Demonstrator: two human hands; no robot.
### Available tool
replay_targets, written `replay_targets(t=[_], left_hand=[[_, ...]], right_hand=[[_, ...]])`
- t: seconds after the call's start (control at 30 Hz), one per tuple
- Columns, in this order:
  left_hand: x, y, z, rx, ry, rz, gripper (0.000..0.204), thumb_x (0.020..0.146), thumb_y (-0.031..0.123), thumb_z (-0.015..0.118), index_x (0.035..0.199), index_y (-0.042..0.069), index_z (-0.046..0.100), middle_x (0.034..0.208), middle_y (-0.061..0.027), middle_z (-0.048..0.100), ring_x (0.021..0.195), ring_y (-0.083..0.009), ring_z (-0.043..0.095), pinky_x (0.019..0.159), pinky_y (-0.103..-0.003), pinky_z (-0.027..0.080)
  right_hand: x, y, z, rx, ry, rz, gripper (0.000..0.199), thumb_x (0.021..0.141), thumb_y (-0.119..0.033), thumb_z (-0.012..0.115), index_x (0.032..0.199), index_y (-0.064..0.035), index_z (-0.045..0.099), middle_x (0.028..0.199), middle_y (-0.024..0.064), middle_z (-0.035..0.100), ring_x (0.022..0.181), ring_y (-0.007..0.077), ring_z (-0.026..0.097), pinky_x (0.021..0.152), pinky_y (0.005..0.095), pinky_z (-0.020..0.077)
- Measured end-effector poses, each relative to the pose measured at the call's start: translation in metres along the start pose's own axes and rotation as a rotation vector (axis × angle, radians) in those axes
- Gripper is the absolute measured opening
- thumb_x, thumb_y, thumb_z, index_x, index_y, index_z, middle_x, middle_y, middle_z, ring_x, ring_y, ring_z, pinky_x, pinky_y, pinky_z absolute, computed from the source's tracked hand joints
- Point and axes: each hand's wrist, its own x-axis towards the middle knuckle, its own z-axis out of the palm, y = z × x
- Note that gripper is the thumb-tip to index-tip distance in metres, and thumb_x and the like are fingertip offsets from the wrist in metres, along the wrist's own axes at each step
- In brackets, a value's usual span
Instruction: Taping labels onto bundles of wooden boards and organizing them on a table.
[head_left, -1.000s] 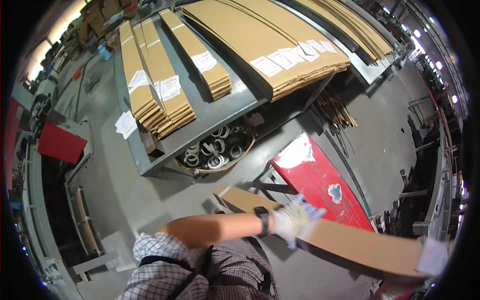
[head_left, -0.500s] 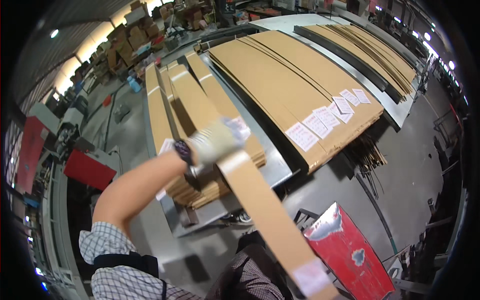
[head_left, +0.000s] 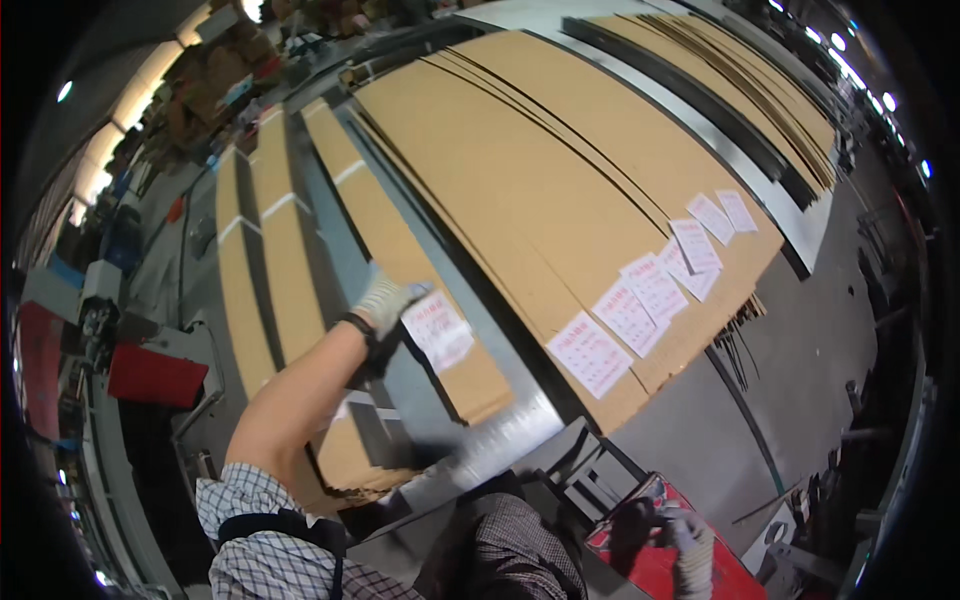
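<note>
My left hand, in a pale knitted glove, is at the left edge of a bundle of long brown cardboard strips. Its fingers are bent over the edge, and the fingertips meet the top of a white printed label lying on the bundle. A white band crosses the same bundle farther up. Low on the right, my right hand, also gloved, is over a red panel with worn patches. A dark blurred shape is beside its fingers; I cannot make out whether the hand holds it.
Other banded strip bundles lie to the left on the metal table. Wide cardboard sheets, with several white labels along their near edge, fill the middle. More sheets lie beyond. A red box stands at left.
The long strip that slanted from my left hand past my body no longer shows there. My left hand has moved left and slightly down; my right hand has come into view over the red panel.
</note>
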Motion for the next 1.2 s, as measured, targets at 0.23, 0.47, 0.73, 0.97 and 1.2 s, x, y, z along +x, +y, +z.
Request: replay_targets(t=[0.23, 0.47, 0.73, 0.97, 1.2], left_hand=[[0.021, 0.076, 0.021, -0.152, 0.202, -0.198, 0.068, 0.082, -0.005, 0.076, 0.141, 0.002, 0.042, 0.124, -0.0146, 0.064, 0.109, -0.026, 0.067, 0.089, -0.037, 0.058], [-0.168, 0.254, 0.123, 0.553, -0.205, 0.578, 0.048, 0.084, 0.025, 0.065, 0.12, -0.004, 0.057, 0.12, -0.0237, 0.059, 0.117, -0.0415, 0.053, 0.111, -0.053, 0.034], [-0.217, 0.258, 0.168, -0.252, 0.237, -0.196, 0.06, 0.094, 0.03, 0.069, 0.137, -0.007, 0.049, 0.132, -0.0199, 0.059, 0.122, -0.0289, 0.056, 0.109, -0.041, 0.04], [-0.185, 0.242, 0.179, -1.157, 0.185, -0.867, 0.057, 0.091, 0.027, 0.077, 0.134, -0.001, 0.054, 0.123, -0.0155, 0.067, 0.105, -0.0281, 0.07, 0.09, -0.044, 0.06], [-0.228, 0.229, 0.186, -0.871, 0.089, -0.68, 0.037, 0.094, 0.023, 0.072, 0.122, 0.001, 0.061, 0.105, -0.0083, 0.067, 0.091, -0.0178, 0.065, 0.076, -0.035, 0.055]], right_hand=[[0.038, 0.117, -0.171, -0.043, 0.234, -0.041, 0.025, 0.099, -0.027, 0.065, 0.097, -0.0021, 0.067, 0.073, 0.0023, 0.064, 0.059, 0.0095, 0.056, 0.057, 0.0275, 0.0486], [0.089, 0.181, -0.218, -1.218, -0.281, 0.03, 0.031, 0.099, -0.03, 0.055, 0.092, -0.005, 0.072, 0.087, 0.0222, 0.07, 0.082, 0.041, 0.067, 0.072, 0.0483, 0.0525], [0.137, 0.161, -0.26, -1.369, -0.458, -0.046, 0.038, 0.098, -0.038, 0.052, 0.086, -0.0092, 0.074, 0.09, 0.0202, 0.072, 0.089, 0.0384, 0.069, 0.079, 0.0495, 0.0532], [0.195, -0.041, -0.028, 0.391, -0.506, -0.102, 0.056, 0.104, -0.057, 0.045, 0.105, -0.0053, 0.066, 0.08, -0.0027, 0.058, 0.074, 0.0099, 0.051, 0.073, 0.0294, 0.0446], [0.181, -0.009, 0.069, 0.613, -0.565, 0.154, 0.038, 0.095, -0.017, 0.053, 0.132, -0.0107, 0.062, 0.126, 0.021, 0.061, 0.125, 0.036, 0.052, 0.11, 0.0379, 0.034]])
